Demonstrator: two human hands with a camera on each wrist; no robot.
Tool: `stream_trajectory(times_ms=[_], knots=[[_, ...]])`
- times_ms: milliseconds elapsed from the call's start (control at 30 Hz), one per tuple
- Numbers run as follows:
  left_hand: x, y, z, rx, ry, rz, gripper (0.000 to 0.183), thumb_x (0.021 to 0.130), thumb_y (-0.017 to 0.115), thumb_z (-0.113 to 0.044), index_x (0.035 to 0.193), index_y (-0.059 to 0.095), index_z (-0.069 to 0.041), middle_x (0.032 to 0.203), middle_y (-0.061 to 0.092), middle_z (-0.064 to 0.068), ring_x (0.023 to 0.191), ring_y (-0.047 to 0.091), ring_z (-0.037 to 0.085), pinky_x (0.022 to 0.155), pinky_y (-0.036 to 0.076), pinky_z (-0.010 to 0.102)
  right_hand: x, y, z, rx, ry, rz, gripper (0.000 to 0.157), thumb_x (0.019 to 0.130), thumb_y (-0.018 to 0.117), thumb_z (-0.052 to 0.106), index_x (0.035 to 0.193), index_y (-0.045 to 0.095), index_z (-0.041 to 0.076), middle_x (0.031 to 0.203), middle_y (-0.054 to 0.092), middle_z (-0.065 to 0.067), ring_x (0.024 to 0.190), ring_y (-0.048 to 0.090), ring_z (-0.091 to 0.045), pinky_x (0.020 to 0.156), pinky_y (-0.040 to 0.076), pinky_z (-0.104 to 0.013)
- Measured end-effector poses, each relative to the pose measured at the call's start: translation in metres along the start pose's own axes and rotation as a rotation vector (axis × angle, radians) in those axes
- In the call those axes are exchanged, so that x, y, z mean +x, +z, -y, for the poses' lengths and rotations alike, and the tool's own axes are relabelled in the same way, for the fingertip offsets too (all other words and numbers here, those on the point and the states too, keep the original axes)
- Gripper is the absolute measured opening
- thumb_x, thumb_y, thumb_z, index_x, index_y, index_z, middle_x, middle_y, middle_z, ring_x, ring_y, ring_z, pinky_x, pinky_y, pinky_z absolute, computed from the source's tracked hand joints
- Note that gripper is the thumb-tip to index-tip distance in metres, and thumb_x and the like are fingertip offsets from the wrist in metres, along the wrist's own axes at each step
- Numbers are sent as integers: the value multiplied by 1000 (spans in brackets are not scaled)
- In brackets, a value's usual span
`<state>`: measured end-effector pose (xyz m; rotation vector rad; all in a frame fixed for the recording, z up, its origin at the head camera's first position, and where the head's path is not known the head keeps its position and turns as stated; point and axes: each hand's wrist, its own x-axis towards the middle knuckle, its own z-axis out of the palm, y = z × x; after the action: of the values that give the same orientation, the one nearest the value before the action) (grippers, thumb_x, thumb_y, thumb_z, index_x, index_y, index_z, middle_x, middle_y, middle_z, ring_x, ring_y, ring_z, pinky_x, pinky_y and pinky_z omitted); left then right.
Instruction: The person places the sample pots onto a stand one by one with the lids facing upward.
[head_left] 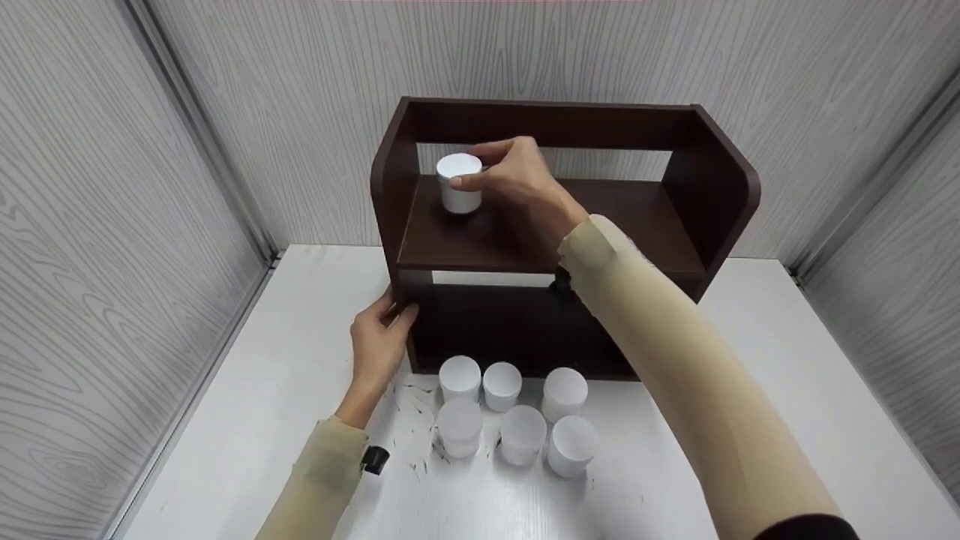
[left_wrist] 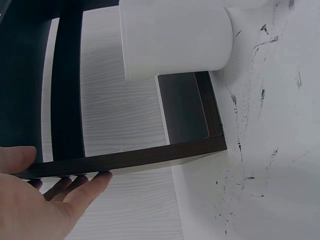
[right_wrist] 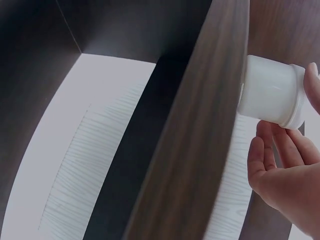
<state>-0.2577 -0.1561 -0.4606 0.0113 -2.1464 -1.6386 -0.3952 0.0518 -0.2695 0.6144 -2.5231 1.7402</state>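
My right hand (head_left: 517,176) pinches a white lidded jar (head_left: 460,196) by its lid, thumb on the near side and fingers behind. The jar is upright at the left end of the upper board of a dark brown two-tier shelf (head_left: 551,120). In the right wrist view, the jar (right_wrist: 272,90) shows its ridged lid between thumb and fingers, its base partly hidden by the board's edge. My left hand (head_left: 379,345) holds the shelf's left side panel (left_wrist: 140,159), thumb on the inner face and fingers along the outer one.
Several white jars (head_left: 523,435) stand in two loose rows on the white table (head_left: 315,300), just before the shelf's lower tier (head_left: 495,322). Dark scuff marks lie beside them. Grey wood-grain walls (head_left: 285,90) enclose the table behind and on both sides.
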Motion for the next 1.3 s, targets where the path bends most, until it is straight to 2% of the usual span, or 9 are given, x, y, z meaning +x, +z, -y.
stream_trajectory(times_ms=[267, 500, 1033, 1300], knots=[[0, 0, -2, 4, 18, 14, 48, 103, 67, -9, 147, 55, 6, 145, 59, 24, 128, 63, 40, 101, 56, 41, 8, 9, -1, 48, 15, -9, 61, 76, 97, 16, 129, 73, -2, 133, 70, -15, 118, 63, -19, 93, 56, -29], [-1, 0, 0, -4, 10, 12, 49, 102, 68, -10, 147, 55, 6, 143, 61, 23, 126, 64, 39, 100, 57, 41, 11, 10, -5, 33, 19, -19, 60, 77, 97, 17, 128, 73, -2, 134, 69, -16, 125, 59, -19, 95, 55, -29], [-2, 2, 1, -5, -11, 8, 49, 102, 69, -11, 147, 56, 5, 143, 61, 23, 127, 64, 39, 101, 57, 40, 14, 15, -9, 54, 67, -17, 61, 77, 97, 16, 130, 73, -1, 136, 69, -13, 125, 58, -15, 98, 52, -25], [-1, 1, 0, 5, 9, 6, 49, 102, 68, -10, 147, 56, 6, 143, 61, 24, 126, 65, 39, 101, 56, 43, 15, 16, -9, 64, 60, -9, 63, 79, 96, 18, 134, 70, -1, 137, 68, -13, 126, 57, -16, 100, 50, -25]])
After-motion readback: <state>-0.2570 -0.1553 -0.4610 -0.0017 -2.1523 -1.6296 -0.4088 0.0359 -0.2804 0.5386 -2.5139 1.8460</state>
